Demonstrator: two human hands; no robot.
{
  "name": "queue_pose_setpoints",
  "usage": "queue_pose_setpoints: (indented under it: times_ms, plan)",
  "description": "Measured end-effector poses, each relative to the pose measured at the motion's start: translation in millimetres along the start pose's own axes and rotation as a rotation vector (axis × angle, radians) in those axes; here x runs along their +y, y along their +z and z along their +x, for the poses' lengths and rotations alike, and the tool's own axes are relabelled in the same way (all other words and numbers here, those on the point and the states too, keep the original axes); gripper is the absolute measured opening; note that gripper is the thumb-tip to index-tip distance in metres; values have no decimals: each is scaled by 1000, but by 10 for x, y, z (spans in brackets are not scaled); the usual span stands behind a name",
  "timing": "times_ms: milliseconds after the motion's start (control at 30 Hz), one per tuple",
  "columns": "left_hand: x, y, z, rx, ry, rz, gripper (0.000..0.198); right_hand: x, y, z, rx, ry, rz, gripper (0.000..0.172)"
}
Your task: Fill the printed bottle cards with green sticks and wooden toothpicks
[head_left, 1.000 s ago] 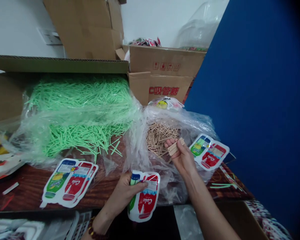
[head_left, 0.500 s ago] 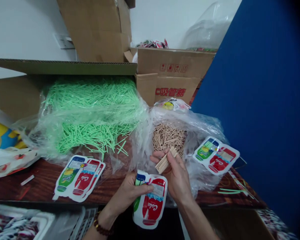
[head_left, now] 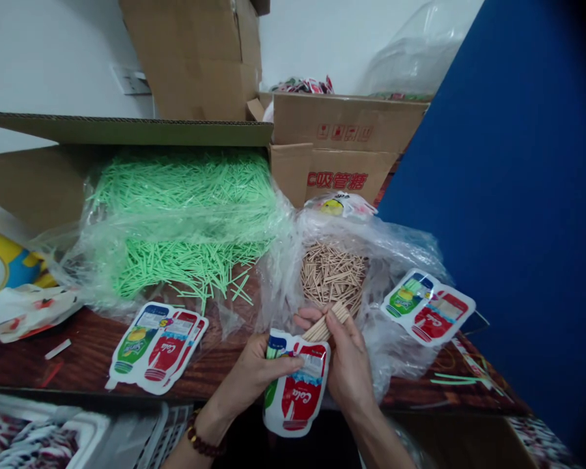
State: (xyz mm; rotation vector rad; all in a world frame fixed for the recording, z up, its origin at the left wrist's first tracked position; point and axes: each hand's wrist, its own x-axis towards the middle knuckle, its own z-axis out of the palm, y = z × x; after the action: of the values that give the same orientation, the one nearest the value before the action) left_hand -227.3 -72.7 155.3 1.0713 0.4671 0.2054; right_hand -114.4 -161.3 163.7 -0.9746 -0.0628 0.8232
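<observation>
My left hand is closed on a bottle-shaped pouch with a green half and a red "Cola" half; green sticks show through its upper left. A bundle of thin tan sticks is in my right hand, held between thumb and fingers. The bundle's lower end is at the pouch's top edge; whether it is inside, I cannot tell. Behind my hands, more tan sticks lie heaped in a clear plastic bag. To the left, a large heap of green sticks spills from another plastic bag.
Several matching pouches lie stacked at the left, and a filled-looking pouch rests at the right. Cardboard boxes stand behind. A blue panel bounds the right side. White crates sit below the table's front edge.
My right hand has lowered the tan stick bundle to the pouch's top edge. The pouch in my left hand has risen slightly. The whole view has shifted a little.
</observation>
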Motion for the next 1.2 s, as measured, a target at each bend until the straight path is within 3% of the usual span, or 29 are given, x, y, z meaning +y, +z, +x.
queue_pose_setpoints:
  times_ms: [67,200,333,500,567,667,867,1067,1200]
  plan:
    - [13,-8,21,12,18,6,12,19,-37,-5,-59,7,-49,26]
    - [43,-38,63,54,71,50,15,10,-100,18,-316,10,-157,14]
    - [56,-66,84,32,70,77,14,-79,-107,80,-409,-90,-211,22]
    - [25,-104,124,70,92,6,15,-179,-123,122,-524,-315,-748,27]
    - [13,-123,138,92,104,-6,14,-205,-151,138,-563,-356,-840,27]
    - [18,-135,142,133,124,1,13,-206,-200,167,-489,-283,-698,27]
    - [51,-121,133,170,137,20,16,5,-227,141,-488,87,-424,30]
    - [63,-184,103,166,106,-17,23,28,-199,129,-404,55,-403,24]
    - [110,-191,85,152,114,23,18,-24,-185,130,-437,7,-419,23]
